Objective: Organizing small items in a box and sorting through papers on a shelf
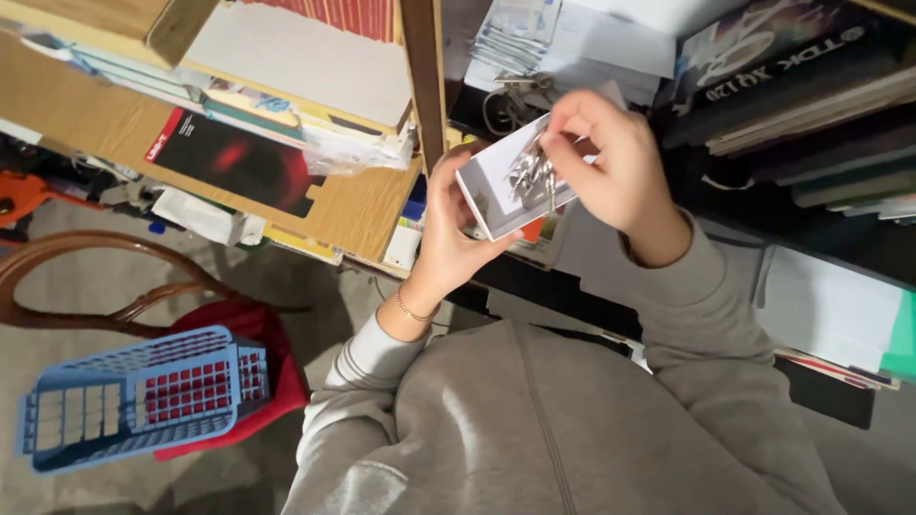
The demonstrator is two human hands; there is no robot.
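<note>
A small white box sat just right of centre in the upper half of the frame, tilted with its open side toward the camera, and a cluster of small metal pieces lay inside it, too blurred to tell apart. The left hand cupped the box from below and from its left side, fingers curled shut around it. The right hand came in from the upper right, its fingers pinched closed on the metal pieces at the mouth of the box. A thin bracelet circled the left wrist, and grey sleeves ran down to a grey sweatshirt filling the bottom centre. Behind the hands stood a wooden shelf loaded with stacked books and papers, with more dark books at the upper right. At the lower left a blue plastic basket rested on a red cushion on a wooden chair.
</note>
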